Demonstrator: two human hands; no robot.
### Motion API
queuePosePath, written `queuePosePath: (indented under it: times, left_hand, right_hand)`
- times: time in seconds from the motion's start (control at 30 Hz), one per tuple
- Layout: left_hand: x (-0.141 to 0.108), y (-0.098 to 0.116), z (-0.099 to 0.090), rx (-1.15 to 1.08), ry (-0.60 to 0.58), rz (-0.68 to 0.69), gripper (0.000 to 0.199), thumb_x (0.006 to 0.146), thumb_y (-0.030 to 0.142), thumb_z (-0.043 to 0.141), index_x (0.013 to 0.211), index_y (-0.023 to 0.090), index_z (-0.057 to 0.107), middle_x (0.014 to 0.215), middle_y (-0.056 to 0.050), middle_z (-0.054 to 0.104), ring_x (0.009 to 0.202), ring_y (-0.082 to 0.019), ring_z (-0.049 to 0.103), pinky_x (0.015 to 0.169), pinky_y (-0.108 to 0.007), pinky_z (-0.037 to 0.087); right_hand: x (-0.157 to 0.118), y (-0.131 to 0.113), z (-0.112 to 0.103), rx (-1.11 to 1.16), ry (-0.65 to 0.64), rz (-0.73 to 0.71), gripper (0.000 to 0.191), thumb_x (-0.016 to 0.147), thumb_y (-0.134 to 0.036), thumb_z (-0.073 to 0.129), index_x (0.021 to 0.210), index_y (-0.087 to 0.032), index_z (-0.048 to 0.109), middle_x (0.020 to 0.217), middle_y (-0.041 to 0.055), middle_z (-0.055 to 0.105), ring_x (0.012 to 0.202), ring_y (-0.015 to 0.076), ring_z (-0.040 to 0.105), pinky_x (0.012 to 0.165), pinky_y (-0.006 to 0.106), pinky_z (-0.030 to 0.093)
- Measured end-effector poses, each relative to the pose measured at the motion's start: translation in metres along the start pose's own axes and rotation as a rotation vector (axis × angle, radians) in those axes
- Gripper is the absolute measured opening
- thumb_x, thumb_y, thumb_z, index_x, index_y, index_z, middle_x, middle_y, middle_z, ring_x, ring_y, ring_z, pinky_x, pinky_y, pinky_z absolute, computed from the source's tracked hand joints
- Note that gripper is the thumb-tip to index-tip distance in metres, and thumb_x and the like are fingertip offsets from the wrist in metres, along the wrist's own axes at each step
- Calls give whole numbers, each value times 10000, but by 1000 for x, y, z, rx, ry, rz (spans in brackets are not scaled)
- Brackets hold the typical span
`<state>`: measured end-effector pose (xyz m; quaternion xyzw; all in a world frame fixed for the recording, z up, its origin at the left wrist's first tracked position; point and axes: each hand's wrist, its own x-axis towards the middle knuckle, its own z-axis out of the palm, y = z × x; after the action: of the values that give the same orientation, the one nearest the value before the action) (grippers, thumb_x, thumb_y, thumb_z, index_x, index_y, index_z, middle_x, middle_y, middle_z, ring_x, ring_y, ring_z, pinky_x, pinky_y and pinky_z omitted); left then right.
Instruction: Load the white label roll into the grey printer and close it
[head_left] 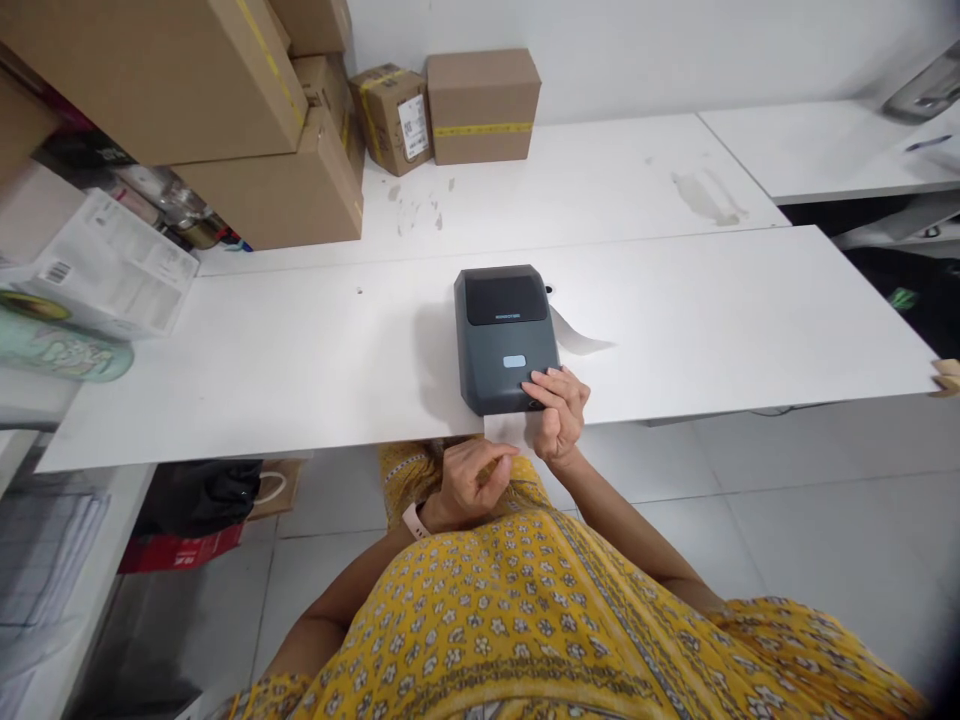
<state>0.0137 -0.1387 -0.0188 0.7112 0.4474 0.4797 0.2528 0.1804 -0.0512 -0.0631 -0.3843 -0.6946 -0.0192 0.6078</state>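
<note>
A dark grey label printer (510,340), with a pale button on top, sits at the front edge of the white table (712,330). From its near side a white paper label (504,428) sticks out past the table edge. My left hand (471,480) is closed, its fingertips pinching at the label's lower edge. My right hand (561,412) grips the printer's near right corner, fingers on top and thumb folded lower down beside the label. Whether that thumb also touches the label, I cannot tell. Behind the printer, on its right, a curled strip of paper (581,335) lies on the table.
Stacked cardboard boxes (277,190) stand at the back left, with two smaller cartons (484,110) against the wall. A white box (112,265) and a mint-green bottle (67,345) are at far left. Below the table hangs a black bag (202,500).
</note>
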Motion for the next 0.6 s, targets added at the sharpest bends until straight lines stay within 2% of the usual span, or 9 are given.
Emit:
queuePosePath:
  times: [0.07,0.17,0.27,0.33,0.4,0.5,0.6]
  left_hand:
    - [-2,-3,0,-45,34,-181,236,989,294,542,877,212,733,699,-34,744,608,-160,672,640,-292,519]
    - [-3,-10,2,-131,155,-457,348,998,411,533,736,221,661,605,-2,649,572,-147,604,631,-286,480]
    - [-2,-17,5,-255,259,-614,412,986,483,537,668,225,581,559,21,569,566,-137,555,645,-277,477]
    - [-4,-22,6,-335,278,-669,412,990,520,520,710,224,587,573,26,553,563,-137,543,630,-277,475]
    - [-7,-24,6,-367,237,-682,411,1000,564,491,831,216,630,658,11,602,609,-145,573,644,-285,489]
    - [-10,-25,6,-358,67,-637,489,980,647,492,1034,194,670,858,-45,704,770,-176,629,749,-318,526]
    - [-7,-25,9,-407,-95,-618,552,923,687,576,1074,170,700,960,-82,746,857,-203,643,795,-339,527]
  right_hand:
    - [-2,0,4,-6,21,24,480,975,-281,357,1221,-365,760,1065,59,796,1045,308,738,996,598,555]
    - [-3,-3,6,-29,13,26,480,974,-273,347,1214,-357,754,1068,60,791,1060,301,737,999,589,562]
    - [-3,-5,6,-18,40,15,481,973,-254,343,1238,-350,733,1079,60,789,1078,294,730,992,575,571]
    - [-2,-5,6,-18,50,10,481,967,-255,343,1250,-348,721,1083,62,791,1074,298,733,988,580,570]
    - [-2,-3,6,-18,43,4,480,961,-270,346,1263,-348,711,1085,63,797,1065,306,741,985,590,564]
    - [-2,1,4,12,26,10,473,958,-294,355,1292,-354,685,1073,55,807,1042,308,753,977,587,556]
    - [-3,6,3,16,14,44,457,976,-335,334,1272,-356,681,1017,51,803,1001,305,764,960,581,555]
